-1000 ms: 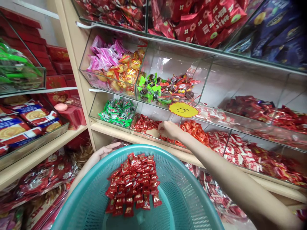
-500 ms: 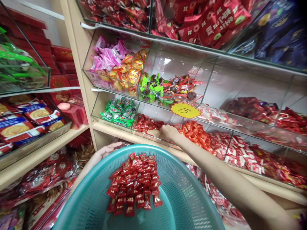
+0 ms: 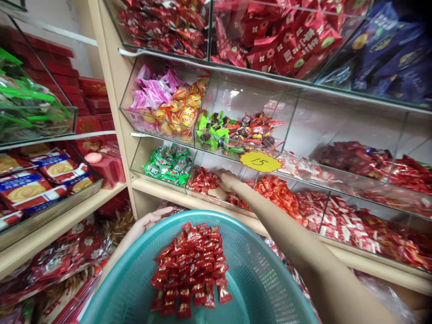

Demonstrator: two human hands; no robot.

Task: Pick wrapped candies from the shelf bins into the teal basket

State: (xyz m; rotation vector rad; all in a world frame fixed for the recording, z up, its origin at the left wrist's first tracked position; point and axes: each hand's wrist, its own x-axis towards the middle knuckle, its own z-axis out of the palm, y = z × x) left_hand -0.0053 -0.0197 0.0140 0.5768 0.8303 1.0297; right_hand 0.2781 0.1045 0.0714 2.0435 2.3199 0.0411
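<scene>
A teal plastic basket point(image 3: 270, 270) with perforated walls is in front of me, holding a heap of small red wrapped candies point(image 3: 192, 265). My left hand point(image 3: 151, 220) is at the basket's far left rim, fingers stretched along its outside, with the forearm running down the basket's left side. Over the basket's right side my right arm reaches to a clear compartment on the low shelf. There my right hand point(image 3: 230, 180) is bent down beside a pile of red wrapped candies point(image 3: 204, 179); its fingertips are hidden.
Green wrapped candies point(image 3: 170, 163) fill the compartment to the left. Orange-red candies point(image 3: 278, 193) lie to the right. A yellow tag point(image 3: 259, 161) marked 15 hangs on the shelf above. The wooden shelf edge point(image 3: 162, 191) runs just beyond the basket. Packaged biscuits point(image 3: 30, 184) stand at left.
My right hand has moved slightly left within the compartment, closer to the red candies. The view has tilted a little, so the shelves sit lower. My left hand stays at the basket rim.
</scene>
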